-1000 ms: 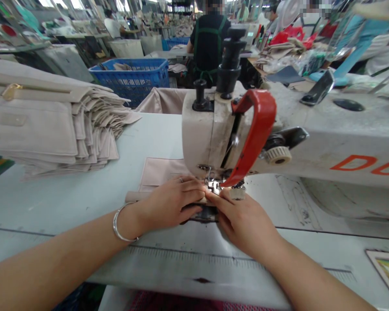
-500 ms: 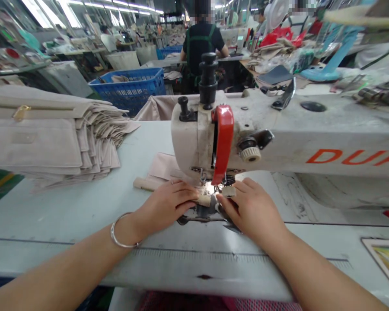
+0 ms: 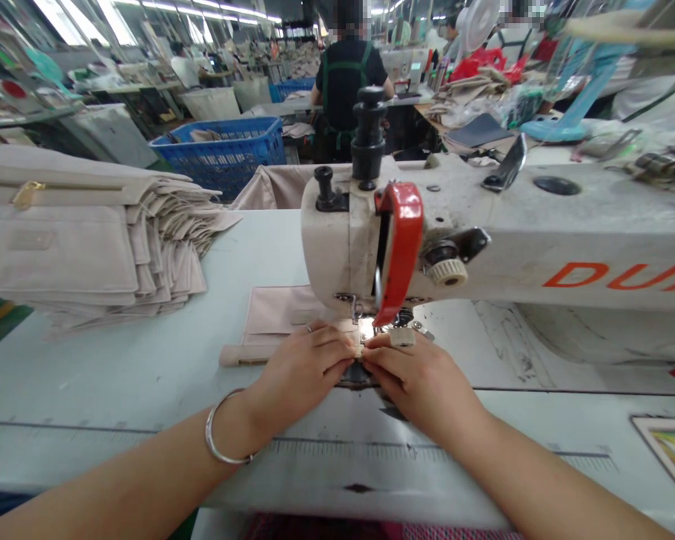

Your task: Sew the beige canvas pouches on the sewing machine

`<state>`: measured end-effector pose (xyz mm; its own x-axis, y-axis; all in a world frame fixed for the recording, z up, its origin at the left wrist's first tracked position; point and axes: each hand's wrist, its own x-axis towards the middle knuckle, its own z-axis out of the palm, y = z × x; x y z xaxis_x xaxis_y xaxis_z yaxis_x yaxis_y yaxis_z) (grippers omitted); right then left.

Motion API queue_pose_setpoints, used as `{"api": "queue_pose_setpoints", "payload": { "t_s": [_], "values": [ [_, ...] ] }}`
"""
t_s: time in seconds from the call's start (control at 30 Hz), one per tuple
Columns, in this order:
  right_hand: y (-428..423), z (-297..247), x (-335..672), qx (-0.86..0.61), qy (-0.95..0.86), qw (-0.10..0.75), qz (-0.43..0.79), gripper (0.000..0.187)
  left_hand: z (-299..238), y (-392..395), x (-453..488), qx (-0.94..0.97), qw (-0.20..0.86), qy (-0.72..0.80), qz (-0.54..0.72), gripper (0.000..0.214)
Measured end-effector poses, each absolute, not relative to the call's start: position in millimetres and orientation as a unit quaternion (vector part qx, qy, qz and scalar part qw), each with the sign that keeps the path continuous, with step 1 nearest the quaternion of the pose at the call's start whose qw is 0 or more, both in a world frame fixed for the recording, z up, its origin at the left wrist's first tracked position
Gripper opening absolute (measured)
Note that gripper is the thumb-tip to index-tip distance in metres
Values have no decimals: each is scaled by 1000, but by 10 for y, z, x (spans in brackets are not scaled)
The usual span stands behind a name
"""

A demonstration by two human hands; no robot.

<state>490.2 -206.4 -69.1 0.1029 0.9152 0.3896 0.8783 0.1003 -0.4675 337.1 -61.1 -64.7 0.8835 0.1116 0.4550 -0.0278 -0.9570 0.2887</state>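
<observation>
A beige fabric piece [image 3: 273, 311] lies flat under the head of a white sewing machine [image 3: 484, 240] with a red guard [image 3: 399, 247]. My left hand [image 3: 304, 371], with a silver bangle on the wrist, presses the fabric's near edge just left of the lit needle area [image 3: 367, 328], fingers curled together. My right hand [image 3: 419, 379] meets it from the right, fingertips pinching the same edge below the presser foot. Both hands touch each other at the fingertips.
A tall stack of beige fabric pieces [image 3: 79, 232] fills the table's left side. A blue crate [image 3: 225, 150] stands behind the table. A person in black [image 3: 352, 75] works with their back to me. A printed card [image 3: 672, 450] lies at the right edge.
The fabric piece has turned from skewed to square with the table edge. My hands have drawn closer together at the needle, and the view has shifted slightly.
</observation>
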Motion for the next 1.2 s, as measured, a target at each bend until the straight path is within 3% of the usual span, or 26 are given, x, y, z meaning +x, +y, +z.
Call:
{"api": "queue_pose_setpoints", "payload": {
  "t_s": [0.77,1.2],
  "values": [
    [-1956,-677,4921,-691,-670,269,-27,24,-675,-442,3544,953,172,79,237,13],
    [-1955,-720,4898,-705,-654,274,16,23,-732,-418,3546,956,154,115,221,13]
  ]
}}
